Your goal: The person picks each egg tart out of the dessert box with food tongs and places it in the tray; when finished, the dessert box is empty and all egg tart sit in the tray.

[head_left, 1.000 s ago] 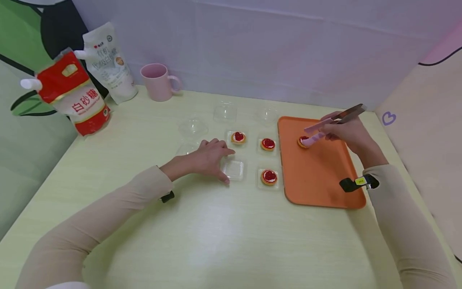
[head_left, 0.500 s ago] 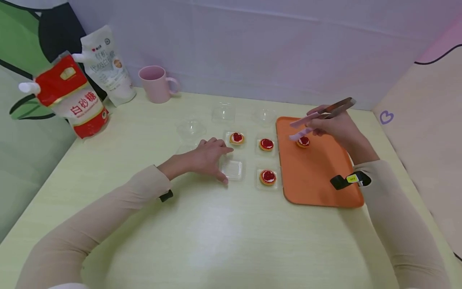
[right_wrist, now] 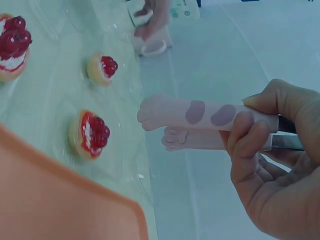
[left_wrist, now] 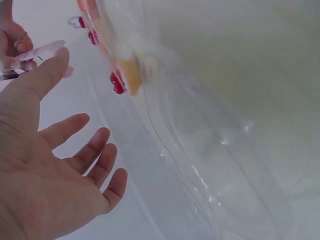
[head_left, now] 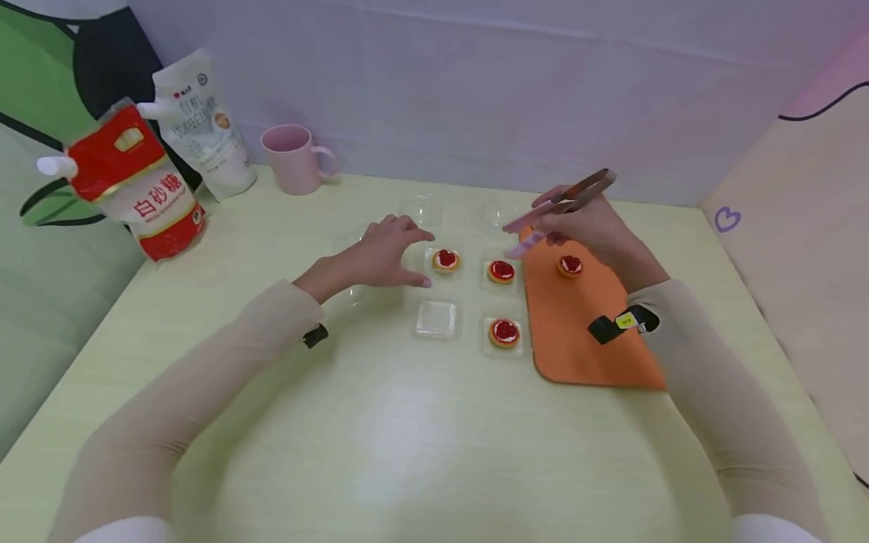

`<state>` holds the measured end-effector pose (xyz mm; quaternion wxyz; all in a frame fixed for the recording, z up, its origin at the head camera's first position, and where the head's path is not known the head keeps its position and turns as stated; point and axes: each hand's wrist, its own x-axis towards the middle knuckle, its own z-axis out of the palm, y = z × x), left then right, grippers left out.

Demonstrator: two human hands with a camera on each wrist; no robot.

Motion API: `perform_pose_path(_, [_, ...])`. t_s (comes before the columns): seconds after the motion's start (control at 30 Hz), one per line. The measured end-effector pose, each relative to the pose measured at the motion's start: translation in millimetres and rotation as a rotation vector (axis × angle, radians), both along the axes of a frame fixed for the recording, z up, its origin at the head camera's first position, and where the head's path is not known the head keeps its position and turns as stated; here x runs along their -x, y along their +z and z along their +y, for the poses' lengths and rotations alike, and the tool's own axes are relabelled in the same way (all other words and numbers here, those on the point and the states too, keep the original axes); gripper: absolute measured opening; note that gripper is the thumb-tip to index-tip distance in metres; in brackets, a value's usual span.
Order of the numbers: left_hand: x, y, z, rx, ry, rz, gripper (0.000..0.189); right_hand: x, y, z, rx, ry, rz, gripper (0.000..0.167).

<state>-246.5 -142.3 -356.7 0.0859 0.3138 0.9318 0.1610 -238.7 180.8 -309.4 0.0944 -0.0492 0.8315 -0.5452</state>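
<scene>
My left hand (head_left: 383, 253) hovers just left of a red-topped tart (head_left: 446, 260) on a clear plastic base, thumb and fingers spread. In the left wrist view the palm holds nothing. My right hand (head_left: 577, 226) grips pink paw-tipped tongs (head_left: 536, 226) by the metal handles; their tips are apart with nothing between them. Below the tongs lies another tart (head_left: 502, 271) on its clear base, with a third tart (head_left: 505, 332) nearer me. One more tart (head_left: 570, 265) sits on the orange tray (head_left: 577, 347). A clear base (head_left: 437, 318) without a tart lies in front of my left hand.
Clear lids, one lid (head_left: 421, 211) and another lid (head_left: 498, 217), lie behind the tarts; others are partly hidden by my left hand. A pink mug (head_left: 293, 160), a red-and-white pouch (head_left: 149, 185) and a white pouch (head_left: 204, 124) stand at the back left.
My left hand has moved back from beside the tartless base to beside the back-left tart. The tongs have let go of the tart on the tray and moved left in my right hand.
</scene>
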Motion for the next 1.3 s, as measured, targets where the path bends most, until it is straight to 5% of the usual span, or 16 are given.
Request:
perform_pose_path(0.3, [29.3, -7.4, 14.3, 0.142, 0.031, -0.054, 0.088, 16.7, -9.0, -42, -0.032, 0.071, 0.011, 0.029])
perform_pose_path(0.77, [42.1, -9.4, 21.5, 0.219, 0.052, -0.122, 0.089, 33.7, -26.0, -81, -0.061, 0.130, -0.015, 0.026])
perform_pose_path(1.3, [47.2, -9.8, 27.3, 0.215, 0.051, -0.140, 0.081, 37.2, -30.9, -96, -0.166, 0.184, -0.046, 0.024])
